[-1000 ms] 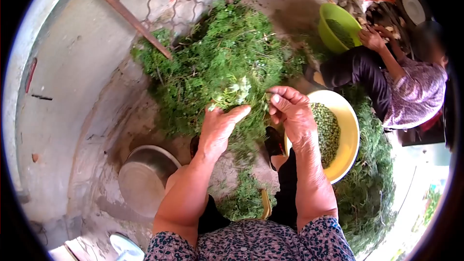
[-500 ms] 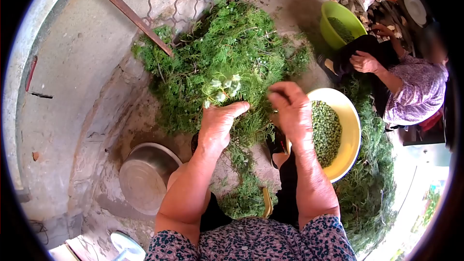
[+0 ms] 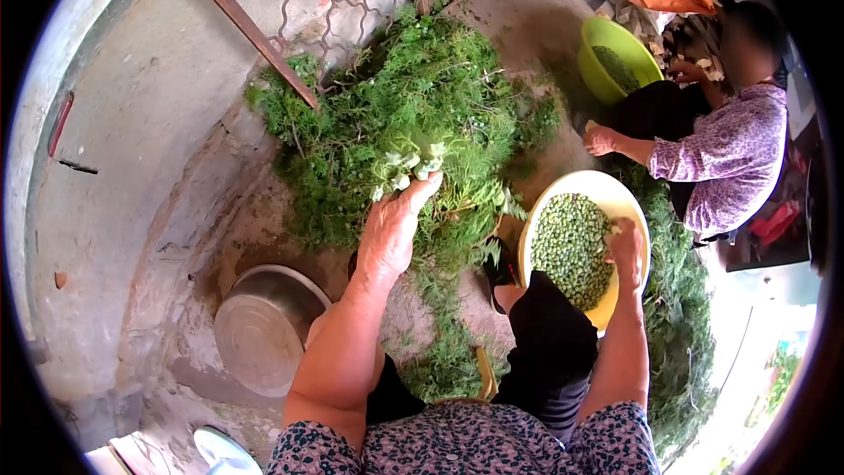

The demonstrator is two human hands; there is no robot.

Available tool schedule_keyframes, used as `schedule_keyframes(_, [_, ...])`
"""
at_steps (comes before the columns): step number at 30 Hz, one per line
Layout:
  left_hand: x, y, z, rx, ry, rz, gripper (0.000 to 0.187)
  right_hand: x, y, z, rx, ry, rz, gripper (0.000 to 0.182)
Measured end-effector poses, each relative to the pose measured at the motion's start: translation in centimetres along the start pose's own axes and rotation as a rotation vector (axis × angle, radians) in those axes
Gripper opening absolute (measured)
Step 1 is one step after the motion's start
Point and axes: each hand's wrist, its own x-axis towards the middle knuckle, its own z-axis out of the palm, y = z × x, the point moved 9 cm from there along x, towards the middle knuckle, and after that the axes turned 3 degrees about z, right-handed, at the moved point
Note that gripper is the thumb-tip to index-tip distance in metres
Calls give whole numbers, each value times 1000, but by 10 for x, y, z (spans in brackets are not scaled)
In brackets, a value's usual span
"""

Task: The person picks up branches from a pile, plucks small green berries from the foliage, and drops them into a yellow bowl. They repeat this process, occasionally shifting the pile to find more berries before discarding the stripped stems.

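My left hand (image 3: 393, 227) is closed around a feathery conifer sprig bearing pale green seed cones (image 3: 409, 171), held over the heap of cut green branches (image 3: 413, 88). My right hand (image 3: 625, 251) is over the right inside of the yellow basin (image 3: 643, 220), close to the small green cones (image 3: 570, 246) that fill much of it. Its fingers are curled, with something pale at the fingertips too small to name. The basin stands by my right knee.
An upturned metal pot (image 3: 264, 334) sits at left. At upper right, another person (image 3: 730, 149) sits beside a green basin (image 3: 598, 62) holding more green pieces. More cut branches (image 3: 677, 325) lie right of the yellow basin. A rusty metal bar (image 3: 246, 26) leans across the upper left.
My right hand has moved from beside the sprig, right and down to the yellow basin. My left hand keeps hold of the sprig. The other person's near arm has extended toward the left.
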Motion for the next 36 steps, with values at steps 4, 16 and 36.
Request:
schedule_keyframes(4, [0,9,-2,315,-38,137,49,-36,-81,-11,138,-104,-46,25])
schedule_keyframes(16, [-3,10,18,461,-219,189,38,-165,-309,38,483,-276,-914,33])
schedule_keyframes(36, [-4,15,11,590,-253,400,25,-127,-265,88,1497,-806,80,13])
